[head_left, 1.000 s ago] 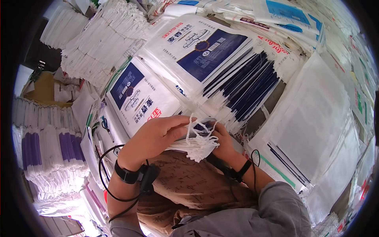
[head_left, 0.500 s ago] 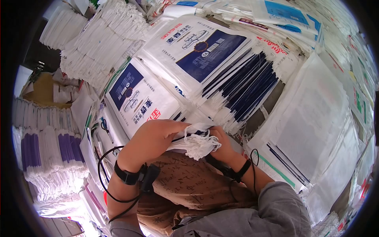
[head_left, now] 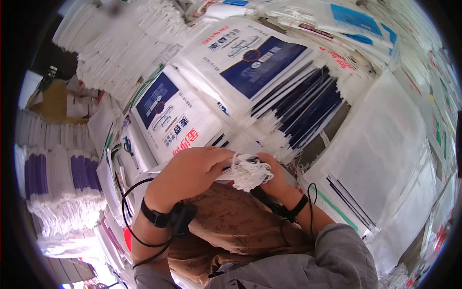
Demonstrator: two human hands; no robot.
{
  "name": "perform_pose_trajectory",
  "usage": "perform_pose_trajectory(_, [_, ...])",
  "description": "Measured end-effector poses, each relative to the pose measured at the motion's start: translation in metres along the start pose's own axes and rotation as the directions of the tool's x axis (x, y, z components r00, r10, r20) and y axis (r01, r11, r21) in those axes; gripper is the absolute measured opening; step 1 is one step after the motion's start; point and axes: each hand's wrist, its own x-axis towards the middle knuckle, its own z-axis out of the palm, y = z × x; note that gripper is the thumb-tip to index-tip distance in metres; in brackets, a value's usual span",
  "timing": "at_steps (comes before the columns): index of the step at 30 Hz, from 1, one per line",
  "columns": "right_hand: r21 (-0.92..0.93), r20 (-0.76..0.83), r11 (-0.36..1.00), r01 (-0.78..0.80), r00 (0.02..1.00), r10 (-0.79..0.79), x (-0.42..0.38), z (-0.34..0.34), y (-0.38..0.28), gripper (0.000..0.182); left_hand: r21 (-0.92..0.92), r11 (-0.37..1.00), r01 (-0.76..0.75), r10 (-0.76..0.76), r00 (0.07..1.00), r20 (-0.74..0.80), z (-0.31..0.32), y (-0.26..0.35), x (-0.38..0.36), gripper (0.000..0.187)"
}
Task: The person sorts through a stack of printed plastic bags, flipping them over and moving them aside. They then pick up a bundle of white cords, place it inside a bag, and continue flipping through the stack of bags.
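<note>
In front of my lap I hold a folded bundle of woven plastic bags (head_left: pixel 246 174), its frayed white ends bunched towards me. My left hand (head_left: pixel 195 168) grips the bundle from the left, fingers wrapped over it. At its right end my right hand (head_left: pixel 275 177) is closed round the edge, the fingertips partly hidden behind the white ends. Just beyond my hands lies a stack of printed bags (head_left: pixel 168 113) with navy panels and red lettering. Farther off, a second printed stack (head_left: pixel 260 58) is fanned out, showing its navy edges.
Plain white bags (head_left: pixel 380 135) lie in a stack on the right. Tall piles of white bags (head_left: pixel 120 43) rise at the back left, and purple-striped bundles (head_left: pixel 62 176) stand at the far left. Blue-handled scissors (head_left: pixel 128 147) lie left of the printed stack. Black cables (head_left: pixel 124 202) hang by my wrists.
Both hands still hold the bundle; its white ends have shifted slightly right and are gathered closer together. The left hand has moved slightly, and the whole view has shifted a little.
</note>
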Motion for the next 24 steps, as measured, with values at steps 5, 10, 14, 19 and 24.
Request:
perform_pose_trajectory(5, [0.404, 0.014, 0.864, -0.301, 0.946, 0.323, 0.002, 0.009, -0.01, 0.044, -0.118, 0.989, -0.086, 0.081, 0.996, -0.047, 0.019, -0.014, -0.005, 0.019])
perform_pose_trajectory(10, [0.0, 0.391, 0.996, -0.092, 0.916, 0.085, 0.001, -0.015, 0.02, 0.041, -0.088, 0.985, 0.149, -0.149, 0.989, 0.002, 0.005, -0.019, -0.032, 0.024])
perform_pose_trajectory(14, [-0.185, 0.421, 0.98, 0.067, 0.907, 0.017, -0.003, -0.017, 0.041, 0.042, 0.079, 0.974, 0.211, -0.192, 0.962, -0.195, -0.017, -0.083, -0.098, 0.034])
perform_pose_trajectory(19, [-0.48, 0.442, 0.865, 0.145, 0.892, 0.095, -0.01, -0.021, 0.064, 0.039, -0.144, 0.838, 0.527, -0.536, 0.843, -0.036, -0.056, -0.093, -0.16, 0.036])
perform_pose_trajectory(24, [-0.261, 0.303, 0.953, -0.153, 0.924, 0.231, -0.002, -0.016, 0.064, 0.039, -0.181, 0.756, 0.63, -0.649, 0.758, -0.072, -0.05, -0.126, -0.217, 0.035])
